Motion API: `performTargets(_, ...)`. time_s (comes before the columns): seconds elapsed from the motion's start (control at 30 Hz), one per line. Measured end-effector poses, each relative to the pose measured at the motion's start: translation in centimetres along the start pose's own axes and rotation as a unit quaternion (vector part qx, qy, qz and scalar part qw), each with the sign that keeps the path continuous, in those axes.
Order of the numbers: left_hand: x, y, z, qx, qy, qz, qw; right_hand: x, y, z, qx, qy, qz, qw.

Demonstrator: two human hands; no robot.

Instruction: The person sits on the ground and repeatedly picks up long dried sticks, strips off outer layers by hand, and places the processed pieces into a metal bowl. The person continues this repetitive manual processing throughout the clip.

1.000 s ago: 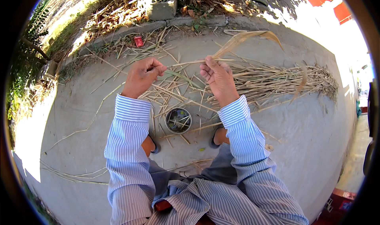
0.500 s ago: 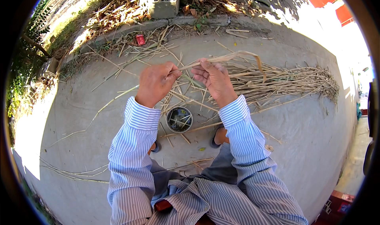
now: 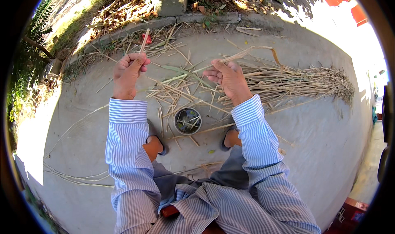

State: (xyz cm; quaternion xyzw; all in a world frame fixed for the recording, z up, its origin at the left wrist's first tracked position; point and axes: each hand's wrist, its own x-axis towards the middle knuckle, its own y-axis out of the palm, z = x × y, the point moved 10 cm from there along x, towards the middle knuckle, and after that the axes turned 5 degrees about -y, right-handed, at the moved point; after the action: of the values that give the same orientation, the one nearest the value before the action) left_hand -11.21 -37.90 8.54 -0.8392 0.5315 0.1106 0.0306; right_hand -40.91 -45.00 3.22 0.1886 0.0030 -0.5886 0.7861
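Note:
My left hand (image 3: 128, 72) is closed in a fist around a thin dry reed stalk (image 3: 143, 38) whose end sticks up above the fingers. My right hand (image 3: 228, 77) pinches a pale dry husk strip (image 3: 248, 52) that curls up and off to the right. A green-grey leaf strip (image 3: 177, 71) runs between the two hands. Both hands are raised above the concrete ground (image 3: 82, 151), and under them lie scattered reed pieces (image 3: 181, 94).
A small round tin (image 3: 187, 120) holding short stalk bits stands between my sandalled feet (image 3: 159, 145). A long bundle of dry reeds (image 3: 306, 81) lies to the right. A curb (image 3: 135, 26), a concrete block (image 3: 170, 6), a red scrap (image 3: 147, 38) and leaf litter sit beyond.
Both hands have risen and moved apart, the left one swinging left with its stalk. The husk strip has pulled away toward the right hand.

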Motion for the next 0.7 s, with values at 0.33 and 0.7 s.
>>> performTargets(0.33,-4.0,2.9,-3.6,0.507,0.323,-0.036,0.799,0.2,-0.1,0.5,0.024,0.007,-0.015,1.0)
performTargets(0.7,-3.6,7.3,1.5,0.239,0.061,0.221,0.943,1.7,0.3,-0.1,0.188,-0.008,0.032,0.982)
